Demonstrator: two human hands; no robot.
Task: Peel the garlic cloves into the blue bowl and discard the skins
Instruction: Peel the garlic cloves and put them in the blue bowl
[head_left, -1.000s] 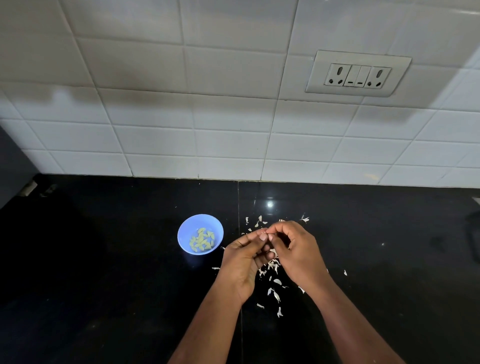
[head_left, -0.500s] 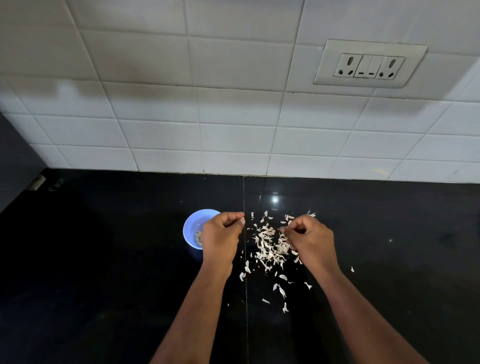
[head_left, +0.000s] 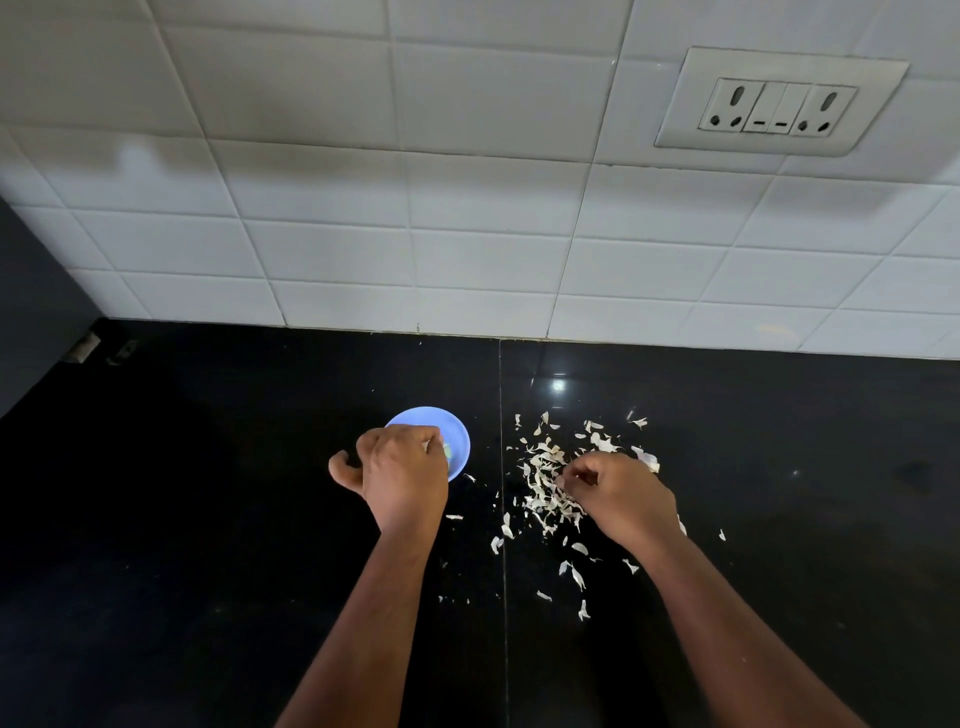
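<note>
Head view: black polished countertop (head_left: 208, 519) against a white tiled wall (head_left: 467, 234), seen from above.
Blue bowl (head_left: 460, 441): small, round, standing on the countertop left of the slab seam; its near and left parts are covered by the left hand.
Left hand (head_left: 402, 478): held over the bowl, fingers curled downward, thumb out to the left; a pale green-white bit, probably a garlic clove (head_left: 445, 450), shows at the fingertips over the bowl; whether it is pinched cannot be told.
Right hand (head_left: 618, 496): resting on the skin pile right of the seam, fingers curled in with the tips together at the skins; what they pinch, if anything, cannot be told.
Garlic skins (head_left: 543, 483): loose pale flakes heaped just left of the right hand, with strays scattered nearer the viewer and across the seam.
Socket panel (head_left: 779, 106): white, two outlets and two switches, on the wall at upper right.
Light glint (head_left: 558, 385): reflected on the countertop near the wall.
</note>
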